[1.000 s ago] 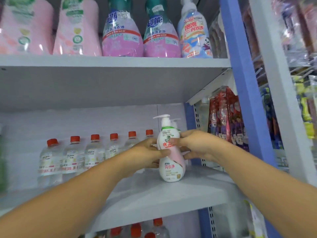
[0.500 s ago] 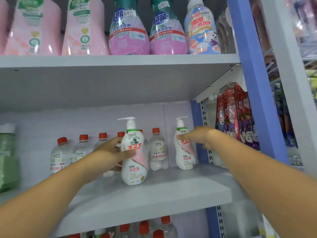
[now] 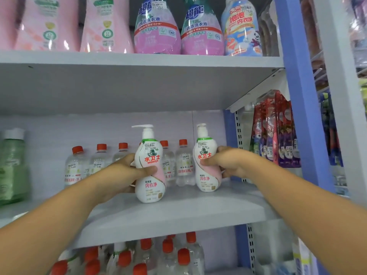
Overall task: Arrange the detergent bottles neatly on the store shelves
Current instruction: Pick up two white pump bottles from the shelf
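Hanging red and purple packets [image 3: 278, 130] fill the neighbouring bay right of the blue upright [image 3: 301, 96], with more hanging goods [image 3: 329, 128] farther right, too blurred to identify.

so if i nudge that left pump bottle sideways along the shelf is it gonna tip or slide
The left pump bottle is tall, topped by a pump head, on a fairly narrow base, so a high push would probably tip it. Its glossy plastic may slide on the smooth shelf if pushed low. The left hand grips its waist, which should steady it.
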`<state>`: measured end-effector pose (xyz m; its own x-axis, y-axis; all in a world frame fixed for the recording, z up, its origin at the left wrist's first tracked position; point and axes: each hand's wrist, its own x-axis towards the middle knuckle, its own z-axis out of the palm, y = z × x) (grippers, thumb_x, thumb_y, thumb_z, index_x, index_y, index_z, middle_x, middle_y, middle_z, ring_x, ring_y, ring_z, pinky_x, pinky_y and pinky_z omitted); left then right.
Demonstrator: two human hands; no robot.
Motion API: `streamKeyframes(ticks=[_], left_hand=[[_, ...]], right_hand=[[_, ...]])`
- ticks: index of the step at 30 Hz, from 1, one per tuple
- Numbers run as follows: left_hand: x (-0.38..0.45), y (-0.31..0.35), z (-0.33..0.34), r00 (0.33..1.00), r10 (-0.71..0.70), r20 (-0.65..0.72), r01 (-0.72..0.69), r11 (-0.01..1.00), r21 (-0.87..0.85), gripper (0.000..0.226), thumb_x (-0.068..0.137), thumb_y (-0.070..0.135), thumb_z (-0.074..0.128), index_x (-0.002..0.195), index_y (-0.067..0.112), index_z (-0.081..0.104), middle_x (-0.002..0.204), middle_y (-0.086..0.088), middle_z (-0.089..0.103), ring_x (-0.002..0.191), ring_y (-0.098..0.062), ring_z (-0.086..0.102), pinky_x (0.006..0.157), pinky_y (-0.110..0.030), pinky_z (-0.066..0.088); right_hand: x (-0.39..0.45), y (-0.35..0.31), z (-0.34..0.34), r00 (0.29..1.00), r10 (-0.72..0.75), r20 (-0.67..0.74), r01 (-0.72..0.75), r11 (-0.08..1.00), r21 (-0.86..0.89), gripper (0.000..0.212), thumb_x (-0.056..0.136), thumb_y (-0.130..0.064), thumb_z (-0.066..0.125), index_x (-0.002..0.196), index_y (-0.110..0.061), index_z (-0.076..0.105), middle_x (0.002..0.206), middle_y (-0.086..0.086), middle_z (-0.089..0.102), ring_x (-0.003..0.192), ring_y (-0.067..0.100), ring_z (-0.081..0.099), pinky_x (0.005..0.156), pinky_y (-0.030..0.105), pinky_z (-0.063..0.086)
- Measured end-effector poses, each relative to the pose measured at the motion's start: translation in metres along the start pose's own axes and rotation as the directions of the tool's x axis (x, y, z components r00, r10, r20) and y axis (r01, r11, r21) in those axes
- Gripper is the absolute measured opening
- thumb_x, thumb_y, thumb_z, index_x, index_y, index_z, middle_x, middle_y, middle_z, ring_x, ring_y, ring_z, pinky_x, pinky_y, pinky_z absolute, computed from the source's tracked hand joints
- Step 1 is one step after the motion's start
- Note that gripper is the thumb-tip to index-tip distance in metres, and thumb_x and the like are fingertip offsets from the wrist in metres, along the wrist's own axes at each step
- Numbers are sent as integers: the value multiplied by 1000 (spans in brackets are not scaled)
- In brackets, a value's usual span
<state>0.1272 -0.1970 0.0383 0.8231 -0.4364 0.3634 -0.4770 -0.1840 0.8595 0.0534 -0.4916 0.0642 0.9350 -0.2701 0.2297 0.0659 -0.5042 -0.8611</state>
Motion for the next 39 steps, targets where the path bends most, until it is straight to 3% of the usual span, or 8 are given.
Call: streamKeyframes(ticks=[5, 10, 14, 18, 22, 28, 31, 39], left_hand=[[-42, 15, 5, 998, 49, -26, -49, 999, 10, 48, 73, 44, 80, 117, 37, 62, 99, 13, 80, 87, -9, 78, 63, -27, 63], [-102, 22, -7, 986, 138, -96, -135, 990, 35, 60, 68, 55, 81, 123, 36, 67, 111, 11, 79, 99, -13, 78, 87, -40, 61], [-164, 25, -24, 952, 251, -178, -246, 968, 47, 46, 73, 60, 85, 114, 42, 74, 114, 8, 79, 101, -16, 78, 75, -29, 63], [-242, -10, -38, 921, 239, -307, -222, 971, 89, 63, 61, 71, 87, 115, 43, 74, 113, 6, 79, 98, -18, 79, 73, -31, 63], [-312, -78, -46, 844, 121, -522, -84, 992, 94, 56, 58, 54, 93, 110, 45, 75, 102, 6, 81, 90, -11, 79, 65, -21, 62], [-355, -180, -77, 742, -116, -660, 168, 986, 16, 59, 65, 41, 94, 120, 46, 72, 107, 6, 81, 98, -14, 77, 80, -32, 63], [-356, -214, -100, 695, -138, -705, 241, 969, 49, 53, 79, 24, 87, 122, 47, 68, 107, 12, 79, 96, -9, 76, 80, -31, 60], [-330, -289, -173, 659, -156, -736, 235, 972, 4, 53, 83, 12, 85, 129, 35, 68, 99, 17, 80, 90, -4, 75, 64, -14, 58]], right_hand=[[-47, -8, 17, 993, -113, 41, 111, 993, 50, 40, 89, -34, 80, 123, -21, 65, 114, 4, 77, 101, 27, 75, 87, 55, 61], [-107, -23, 36, 965, -248, 90, 239, 966, 99, 30, 87, -43, 78, 112, -27, 72, 100, -3, 81, 87, 16, 79, 74, 41, 64], [-156, -26, 56, 893, -437, 108, 414, 891, 186, 50, 72, -53, 79, 115, -29, 75, 107, -9, 80, 96, 12, 77, 79, 36, 58], [-195, -16, 89, 802, -578, 152, 517, 799, 308, 41, 71, -55, 84, 109, -40, 78, 108, -13, 79, 97, 8, 77, 79, 31, 61], [-212, 26, 144, 761, -593, 263, 436, 767, 470, 41, 62, -53, 87, 102, -48, 78, 102, -15, 80, 92, 3, 76, 71, 9, 55], [-215, 80, 245, 786, -421, 453, 170, 851, 497, 48, 61, -58, 92, 105, -52, 74, 106, -14, 79, 100, 4, 75, 81, 21, 60], [-212, 87, 297, 809, -341, 479, 92, 878, 470, 38, 73, -39, 86, 104, -56, 72, 106, -18, 78, 101, 0, 74, 91, 31, 54], [-199, 72, 416, 863, -283, 419, 109, 913, 393, 43, 70, -55, 80, 109, -64, 62, 108, -31, 74, 98, -10, 69, 77, 13, 51]])
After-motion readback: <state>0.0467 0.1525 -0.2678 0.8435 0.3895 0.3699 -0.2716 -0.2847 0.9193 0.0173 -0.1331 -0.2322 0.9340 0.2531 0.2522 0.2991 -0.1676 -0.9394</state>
